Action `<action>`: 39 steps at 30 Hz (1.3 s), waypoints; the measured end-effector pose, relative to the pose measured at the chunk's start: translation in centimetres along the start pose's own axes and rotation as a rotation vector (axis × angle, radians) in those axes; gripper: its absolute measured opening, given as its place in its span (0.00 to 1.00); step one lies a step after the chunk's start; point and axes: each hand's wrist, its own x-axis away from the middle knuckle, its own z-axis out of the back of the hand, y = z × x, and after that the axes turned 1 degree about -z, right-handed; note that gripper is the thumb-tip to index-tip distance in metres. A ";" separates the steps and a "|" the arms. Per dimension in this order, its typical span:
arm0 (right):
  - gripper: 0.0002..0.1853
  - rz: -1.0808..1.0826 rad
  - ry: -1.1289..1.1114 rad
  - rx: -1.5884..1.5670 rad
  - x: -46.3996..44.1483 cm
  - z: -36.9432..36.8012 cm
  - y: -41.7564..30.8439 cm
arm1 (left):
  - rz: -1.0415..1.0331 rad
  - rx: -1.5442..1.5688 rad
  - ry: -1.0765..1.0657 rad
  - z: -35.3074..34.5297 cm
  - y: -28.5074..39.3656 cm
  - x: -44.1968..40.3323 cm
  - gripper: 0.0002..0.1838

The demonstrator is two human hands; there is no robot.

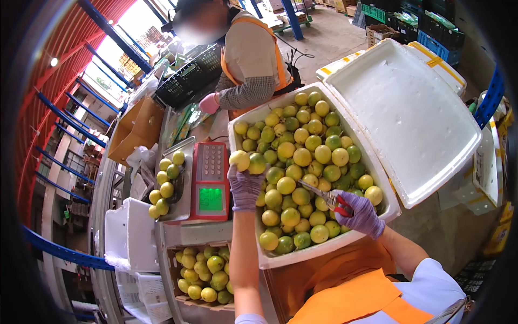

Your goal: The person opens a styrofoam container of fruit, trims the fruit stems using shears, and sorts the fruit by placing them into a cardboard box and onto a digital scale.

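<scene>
My left hand [245, 190], in a purple glove, is closed around two yellow passion fruits [239, 160] at the left side of a white foam box [280, 260]. A heap of loose yellow-green passion fruits [302, 156] fills that box. Gloved alike, my right hand [357, 214] grips red-handled snips [322, 195] over the front right part of the heap. Their metal blades point up and left, among the fruits. Beyond the left hand stands a red weighing scale [211, 175] with a lit green display. Several passion fruits [167, 189] lie on its metal pan [184, 201].
A white foam lid [404, 119] leans at the right of the box. A cardboard box of fruits [207, 272] stands at the lower left, near white foam containers [132, 232]. Across the table, a person [253, 59] with a pink glove works beside a black crate [189, 78].
</scene>
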 end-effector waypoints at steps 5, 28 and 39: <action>0.30 -0.103 -0.135 0.012 -0.2 0.1 -0.8 | 0.176 0.464 -0.075 -2.9 -2.6 6.9 0.34; 0.24 -0.241 -0.369 0.117 0.7 2.5 -3.5 | 0.369 0.187 -0.021 0.1 -7.0 11.2 0.40; 0.34 -0.466 -0.529 -0.156 0.4 2.6 -3.8 | 0.337 0.281 0.026 0.8 -7.4 10.1 0.36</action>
